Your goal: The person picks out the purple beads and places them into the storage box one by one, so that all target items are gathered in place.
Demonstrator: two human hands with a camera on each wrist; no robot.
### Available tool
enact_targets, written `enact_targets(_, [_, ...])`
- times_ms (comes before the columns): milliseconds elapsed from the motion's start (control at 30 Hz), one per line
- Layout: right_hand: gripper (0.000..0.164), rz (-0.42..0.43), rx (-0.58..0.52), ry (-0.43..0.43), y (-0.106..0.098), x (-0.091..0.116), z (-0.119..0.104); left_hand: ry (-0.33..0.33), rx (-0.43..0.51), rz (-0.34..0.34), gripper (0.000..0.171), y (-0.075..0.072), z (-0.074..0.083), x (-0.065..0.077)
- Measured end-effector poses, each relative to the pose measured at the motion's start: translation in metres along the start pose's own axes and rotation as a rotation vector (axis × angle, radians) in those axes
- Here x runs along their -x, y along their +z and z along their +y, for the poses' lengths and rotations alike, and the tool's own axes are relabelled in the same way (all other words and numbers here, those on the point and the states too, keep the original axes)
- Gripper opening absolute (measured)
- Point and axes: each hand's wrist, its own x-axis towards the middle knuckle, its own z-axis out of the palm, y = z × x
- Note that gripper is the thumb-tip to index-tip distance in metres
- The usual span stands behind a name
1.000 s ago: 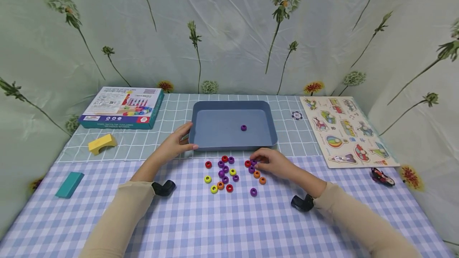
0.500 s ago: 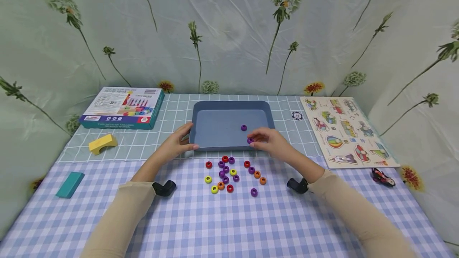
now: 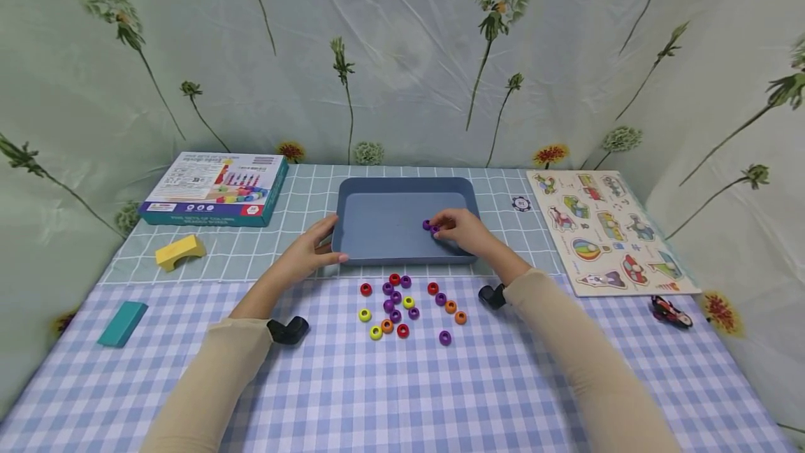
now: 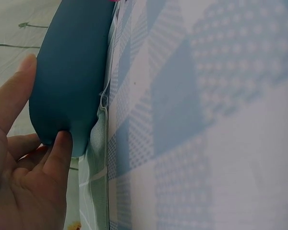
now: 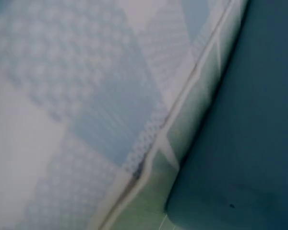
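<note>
In the head view, a blue-grey tray [image 3: 377,257] stands behind the loose beads. My left hand [image 3: 305,254] holds its near left corner, thumb along the front wall and fingers at the side. The left wrist view shows the fingertips [image 4: 62,143] against the tray's wall [image 4: 72,72]. Over the tray floor, my right hand [image 3: 465,231] pinches a purple bead [image 3: 435,230] between thumb and fingers. Right beside it lies another purple bead [image 3: 426,224]. The right wrist view has only the tray's wall [image 5: 240,143] and cloth; the hand is outside it.
Several purple, red, yellow and orange beads [image 3: 395,315] lie scattered on the checked cloth in front of the tray. A toy box [image 3: 214,189], a yellow arch block [image 3: 180,252] and a teal block [image 3: 122,324] are at left. A wooden puzzle board [image 3: 606,233] lies at right.
My right hand has taken a purple bead from the group on the cloth and carried it over the tray's front rim to the bead inside. My left hand has stayed in place.
</note>
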Motion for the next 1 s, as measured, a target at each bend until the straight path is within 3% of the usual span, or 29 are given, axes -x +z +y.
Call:
enact_targets(267, [0.021,-0.026,0.049,0.032,0.003,-0.005,0.001,0.002,0.018,0.009,0.086,0.001,-0.003,0.0])
enact_targets(433, [0.026,-0.008,-0.032,-0.006,0.0,0.005,-0.005,-0.001,0.023,0.006,0.087,0.001,-0.002,0.001])
enact_targets(633, [0.038,0.023,-0.163,-0.19,-0.004,0.039,-0.014,-0.013,0.026,0.001,0.084,0.001,-0.001,0.0])
enact_targets(733, [0.039,0.037,-0.214,-0.231,-0.002,0.062,-0.021,-0.012,0.022,0.003,0.083,0.001,-0.001,0.0])
enact_targets(1000, [0.035,-0.061,-0.273,-0.174,0.012,0.104,-0.033,-0.021,0.029,0.01,0.086,0.002,0.0,0.0])
